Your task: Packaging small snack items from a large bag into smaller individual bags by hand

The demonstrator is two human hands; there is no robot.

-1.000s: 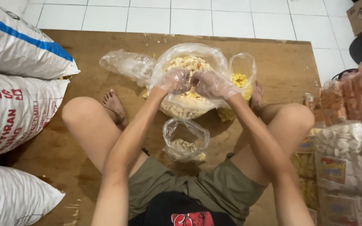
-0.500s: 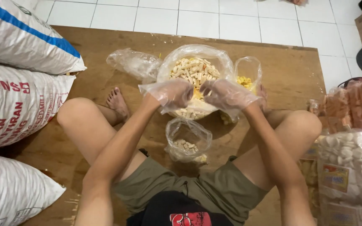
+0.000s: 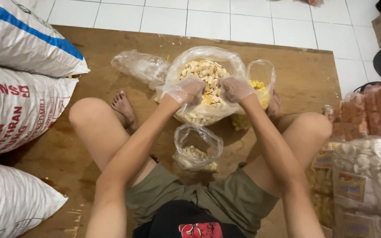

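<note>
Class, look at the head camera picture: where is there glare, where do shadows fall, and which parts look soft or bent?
Head view: glare glints on the big clear bag of pale snack sticks and on the thin plastic gloves over the left hand and right hand; soft shadows lie on the wooden board under the legs; the packed snack bags at the right edge look blurred; the sacks at the left bulge as if from a wide lens.

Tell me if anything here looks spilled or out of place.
Yes. A small heap of yellow snack pieces lies loose on the wooden board, beside the large bag of pale sticks that both gloved hands reach into. A crumpled empty plastic bag lies to the left of that bag.
</note>
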